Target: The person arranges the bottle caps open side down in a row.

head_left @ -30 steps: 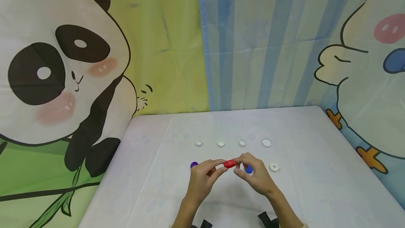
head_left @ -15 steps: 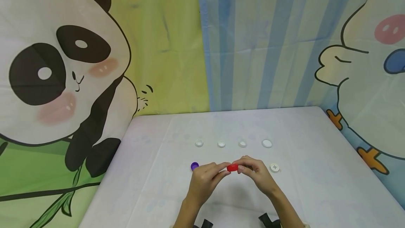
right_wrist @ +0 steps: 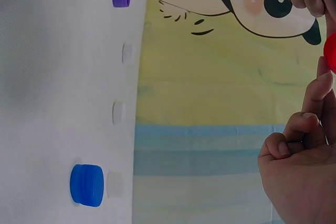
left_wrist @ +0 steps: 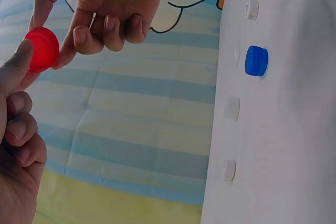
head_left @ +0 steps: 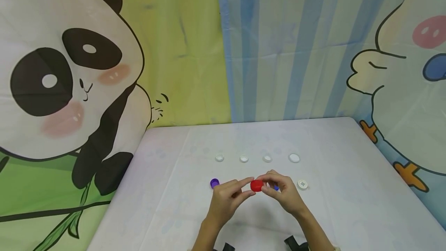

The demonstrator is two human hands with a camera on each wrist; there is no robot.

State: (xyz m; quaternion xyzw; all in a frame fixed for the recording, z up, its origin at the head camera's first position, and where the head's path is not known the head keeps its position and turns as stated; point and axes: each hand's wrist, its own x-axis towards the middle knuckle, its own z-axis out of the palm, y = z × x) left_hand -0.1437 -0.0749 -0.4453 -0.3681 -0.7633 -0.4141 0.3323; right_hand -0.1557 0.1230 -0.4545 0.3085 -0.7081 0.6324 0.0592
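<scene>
A round red bottle cap [head_left: 256, 185] is held up over the white table between both hands. My left hand [head_left: 224, 200] pinches its left side with thumb and forefinger, and my right hand [head_left: 285, 195] pinches the right side. The left wrist view shows the red cap [left_wrist: 44, 50] with its round rim facing that camera, other fingers curled below. Only a sliver of the red cap [right_wrist: 331, 52] enters the right wrist view, at its right edge. Behind the right fingers a blue cap [head_left: 276, 187] is mostly hidden; it stands whole in the left wrist view [left_wrist: 256, 61].
A purple cap [head_left: 214, 183] lies left of the hands, a white cap [head_left: 302, 184] to the right. Farther back several whitish caps form a row, from a left one [head_left: 219, 157] to a wider ring-like one [head_left: 294, 158]. Printed curtains rise behind the table [head_left: 167, 189].
The red cap has turned from nearly edge-on to showing its round face to the head camera. Both hands have shifted slightly, and the cap sits a little lower and farther right.
</scene>
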